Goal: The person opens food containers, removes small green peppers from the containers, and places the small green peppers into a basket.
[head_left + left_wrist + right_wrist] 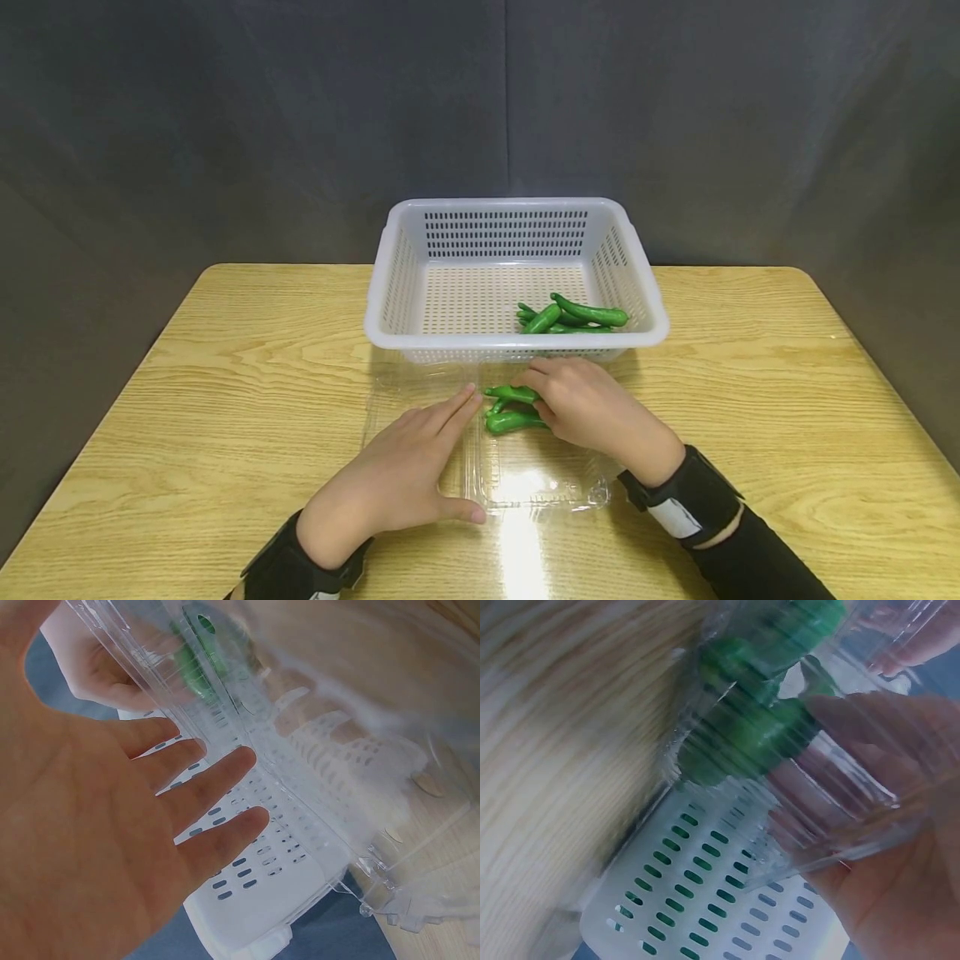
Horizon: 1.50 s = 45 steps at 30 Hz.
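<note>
Several small green chili peppers (573, 317) already in the white perforated plastic basket (397, 292), bunched in its front right corner at the far side of the light wooden table (750, 400). Roughly three more green peppers (513, 408) left in the clear plastic clamshell tray (525, 483), just in front of the basket's near rim. Judged from that split, about halfway through moving peppers from tray to basket, perhaps a little past; exact counts hard to give, since the pods overlap.

Right hand (592, 408) curled over the tray's peppers, fingers closed round the pods and pinching at least one; confirmed through the blurred plastic in the right wrist view, green pods (750, 735) against fingertips. Left hand (405, 475) flat and spread, fingers straight, palm pressing on the open lid half of the clear tray to steady it, thumb out along the near edge. Seen in the left wrist view too: open fingers (217, 780) against transparent plastic (322, 817), nothing gripped.

Left to do, by this reading: lifting the held pods over the rim, then clearing whatever stays in the tray.
</note>
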Each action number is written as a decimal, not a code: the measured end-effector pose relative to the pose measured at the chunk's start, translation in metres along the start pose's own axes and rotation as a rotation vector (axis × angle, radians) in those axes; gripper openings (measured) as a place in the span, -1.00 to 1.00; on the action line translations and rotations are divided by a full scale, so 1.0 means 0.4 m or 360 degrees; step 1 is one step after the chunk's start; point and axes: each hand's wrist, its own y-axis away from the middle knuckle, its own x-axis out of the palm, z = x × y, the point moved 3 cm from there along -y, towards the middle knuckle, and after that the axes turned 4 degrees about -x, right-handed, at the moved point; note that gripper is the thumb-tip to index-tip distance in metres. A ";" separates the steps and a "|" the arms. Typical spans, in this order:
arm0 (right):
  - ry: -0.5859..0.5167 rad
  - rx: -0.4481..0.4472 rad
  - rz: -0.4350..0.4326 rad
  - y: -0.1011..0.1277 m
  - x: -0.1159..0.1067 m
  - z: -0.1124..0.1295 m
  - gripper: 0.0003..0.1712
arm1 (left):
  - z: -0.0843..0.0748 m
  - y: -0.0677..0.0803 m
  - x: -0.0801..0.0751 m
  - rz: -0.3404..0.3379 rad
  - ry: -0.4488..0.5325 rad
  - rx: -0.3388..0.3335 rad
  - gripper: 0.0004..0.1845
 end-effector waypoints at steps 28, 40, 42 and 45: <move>0.0001 -0.0140 -0.0202 0.000 -0.063 0.035 -0.60 | 0.000 0.002 0.001 -0.0008 0.0010 0.0007 0.27; 0.0044 -0.0173 -0.0314 0.004 -0.097 0.036 -0.58 | 0.003 0.000 0.002 -0.0002 0.0007 0.0007 0.27; 0.0042 -0.0184 -0.0340 0.004 -0.105 0.037 -0.59 | 0.003 0.000 0.002 -0.0002 0.0005 0.0005 0.27; 0.0036 -0.0211 -0.0392 0.004 -0.113 0.039 -0.61 | 0.002 0.000 0.002 0.0003 0.0005 0.0000 0.27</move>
